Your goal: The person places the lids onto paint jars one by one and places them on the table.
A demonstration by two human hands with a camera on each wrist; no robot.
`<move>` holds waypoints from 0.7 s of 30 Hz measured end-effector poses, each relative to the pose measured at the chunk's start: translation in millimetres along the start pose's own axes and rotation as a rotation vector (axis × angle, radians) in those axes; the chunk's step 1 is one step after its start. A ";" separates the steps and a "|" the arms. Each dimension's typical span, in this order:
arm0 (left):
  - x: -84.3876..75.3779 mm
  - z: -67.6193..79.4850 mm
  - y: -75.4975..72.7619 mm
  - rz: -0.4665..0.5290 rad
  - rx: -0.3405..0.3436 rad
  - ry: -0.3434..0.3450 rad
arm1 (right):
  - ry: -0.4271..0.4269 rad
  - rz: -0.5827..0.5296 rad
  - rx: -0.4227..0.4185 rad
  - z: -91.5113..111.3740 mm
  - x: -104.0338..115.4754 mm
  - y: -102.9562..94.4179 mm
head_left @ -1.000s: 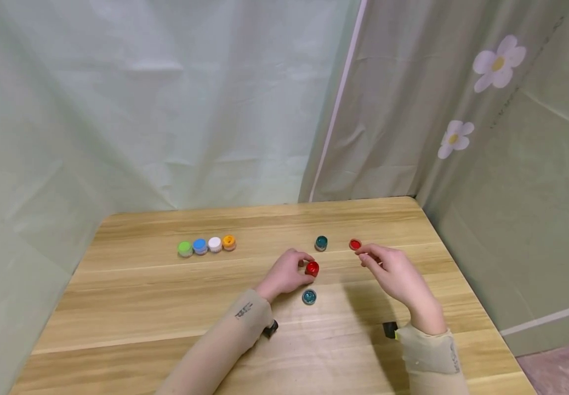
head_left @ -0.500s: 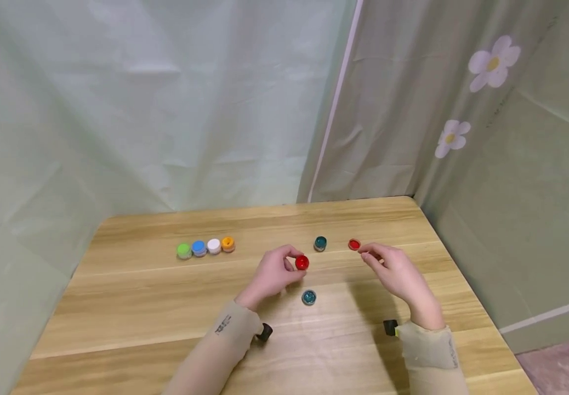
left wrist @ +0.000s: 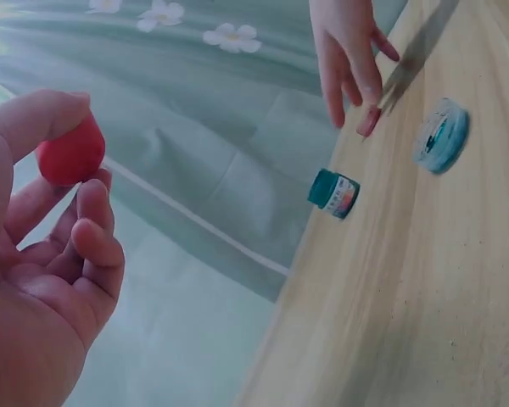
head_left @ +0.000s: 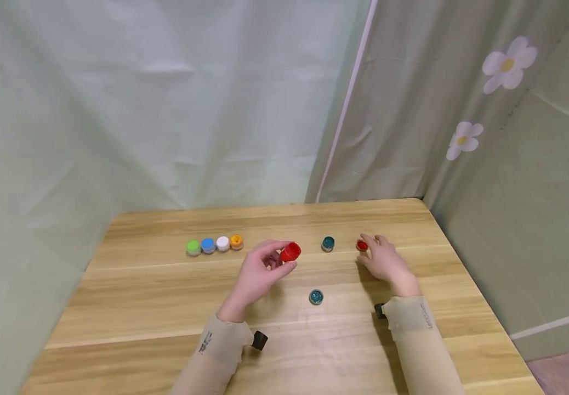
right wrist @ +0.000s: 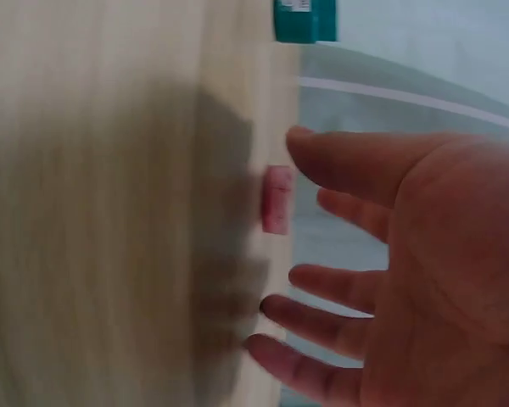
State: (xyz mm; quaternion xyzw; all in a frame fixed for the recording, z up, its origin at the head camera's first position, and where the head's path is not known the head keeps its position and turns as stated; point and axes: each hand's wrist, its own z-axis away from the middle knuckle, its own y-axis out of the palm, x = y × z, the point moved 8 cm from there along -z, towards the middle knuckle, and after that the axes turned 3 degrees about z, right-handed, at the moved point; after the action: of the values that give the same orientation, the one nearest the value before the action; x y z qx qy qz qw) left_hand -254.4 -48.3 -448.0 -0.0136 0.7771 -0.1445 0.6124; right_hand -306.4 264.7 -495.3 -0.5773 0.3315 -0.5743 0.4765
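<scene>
My left hand (head_left: 252, 277) pinches a small red paint jar (head_left: 290, 252) between thumb and fingers, held above the table and tilted. In the left wrist view the red paint jar (left wrist: 72, 153) sits at the thumb tip. My right hand (head_left: 385, 262) reaches over a red jar lid (head_left: 362, 245) lying on the table. The right wrist view shows its thumb and fingers spread apart around the red lid (right wrist: 276, 199), with a gap between. An uncapped teal paint jar (head_left: 328, 244) stands between the hands, and a teal lid (head_left: 316, 297) lies nearer, inner side up.
At the back left, green (head_left: 193, 248), blue (head_left: 208, 245), white (head_left: 222, 243) and orange (head_left: 237, 242) paint jars stand in a row on the wooden table (head_left: 141, 307). A pale curtain (head_left: 245, 109) hangs behind the table's far edge.
My left hand has lifted the red paint jar off the table, moved it left and tilted it. My right hand has come forward over the red lid with its fingers spreading.
</scene>
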 end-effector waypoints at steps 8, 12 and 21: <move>-7.5 1.9 -6.9 0.100 -0.018 0.059 | -0.004 0.051 -0.065 -9.3 -1.4 3.5; -9.2 1.4 -7.1 0.130 0.009 0.069 | -0.001 0.043 -0.106 -8.0 -3.4 3.4; -10.5 1.6 -7.1 0.084 0.012 0.052 | 0.061 -0.079 -0.108 -2.5 -7.5 6.9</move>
State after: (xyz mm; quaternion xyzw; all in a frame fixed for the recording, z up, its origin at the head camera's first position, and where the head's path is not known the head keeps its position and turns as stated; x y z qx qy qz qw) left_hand -251.3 -53.3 -436.7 0.0265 0.7917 -0.1238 0.5977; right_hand -308.6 269.1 -504.6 -0.5971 0.3534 -0.5914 0.4110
